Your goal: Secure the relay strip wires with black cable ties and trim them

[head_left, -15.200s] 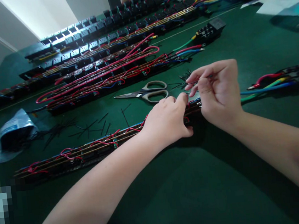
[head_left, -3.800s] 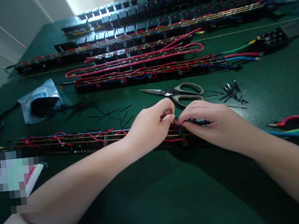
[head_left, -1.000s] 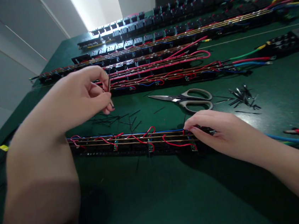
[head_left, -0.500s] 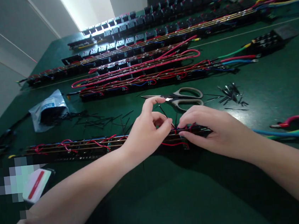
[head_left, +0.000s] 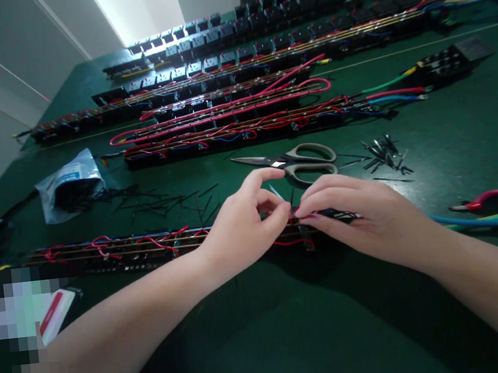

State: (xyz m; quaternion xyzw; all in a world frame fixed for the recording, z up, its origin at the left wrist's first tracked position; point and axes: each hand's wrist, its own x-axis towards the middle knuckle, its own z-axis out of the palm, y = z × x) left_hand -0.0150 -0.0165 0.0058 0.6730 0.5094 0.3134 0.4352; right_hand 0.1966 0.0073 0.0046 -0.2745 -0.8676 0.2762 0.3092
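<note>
L hand in narrow pinch, apparently on thin cable tie, over wired strip lying lengthwise on table in front of the person. R hand pinched narrow just beside, can't tell on what. Step prob. = fastening tie round wires; next move likely needs R hand steadying, L hand pulling tail snug. Scissors near, just behind hands, poss. for trimming.

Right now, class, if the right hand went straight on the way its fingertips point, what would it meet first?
Most likely the left hand: its thumb and fingertips lie just ahead of the right hand. Depth is unclear, and anything thin between them is too small to make out.
</note>
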